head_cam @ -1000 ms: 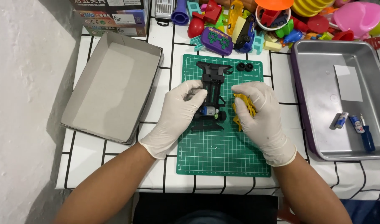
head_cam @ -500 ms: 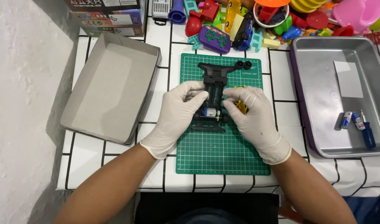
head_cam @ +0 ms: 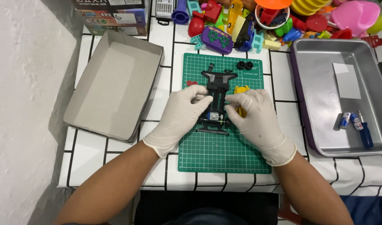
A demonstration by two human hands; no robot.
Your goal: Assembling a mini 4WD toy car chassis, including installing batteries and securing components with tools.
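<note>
A black toy car chassis [head_cam: 218, 83] lies lengthwise on the green cutting mat [head_cam: 224, 154], with a small blue and silver motor [head_cam: 213, 116] set in its near end. My left hand [head_cam: 180, 118], in a white glove, grips the chassis from its left side. Gloved too, my right hand [head_cam: 255, 118] pinches the chassis from the right, fingertips at its middle. A yellow part [head_cam: 241, 90] lies on the mat just past my right fingers. Two small black wheels [head_cam: 244, 65] rest at the mat's far edge, and a small red piece [head_cam: 191, 83] sits to the chassis's left.
An open grey cardboard box lid [head_cam: 111, 83] lies to the left. A metal tray [head_cam: 324, 104] on the right holds a battery [head_cam: 344, 120], a blue-handled screwdriver [head_cam: 363, 128] and a paper slip. Colourful plastic toys [head_cam: 257, 21] crowd the back of the white tiled table [head_cam: 116, 162].
My right hand has moved off the yellow part, which now lies on the mat, and closed on the chassis's right side. My left hand has kept its grip.
</note>
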